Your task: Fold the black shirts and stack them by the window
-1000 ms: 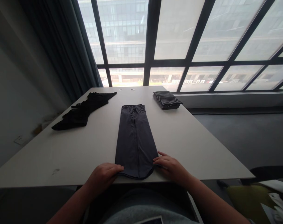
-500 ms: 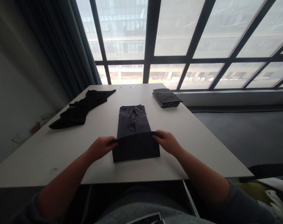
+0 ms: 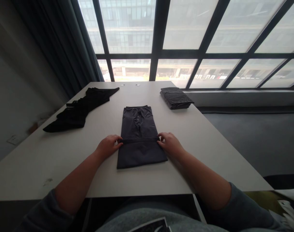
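Observation:
A dark grey shirt [image 3: 138, 124] with a short row of buttons lies flat on the white table in front of me, its sides folded in to a narrow strip. Its near end is turned up, and the hem runs across the middle of the strip. My left hand [image 3: 109, 145] pinches the left end of that hem between thumb and fingers. At the right end of the same hem, my right hand [image 3: 170, 143] holds the edge in a pinch. Both wrists hover just over the table.
Black clothing [image 3: 81, 108] lies loosely spread at the table's left side. A folded stack of striped cloth [image 3: 176, 98] rests near the right edge. The white table [image 3: 197, 154] reaches towards a large window; a dark curtain [image 3: 57, 42] hangs at the left.
The turned-up end, which stood raised between my hands, now lies down on the shirt. Both hands have lowered with the hem. The view has shifted slightly.

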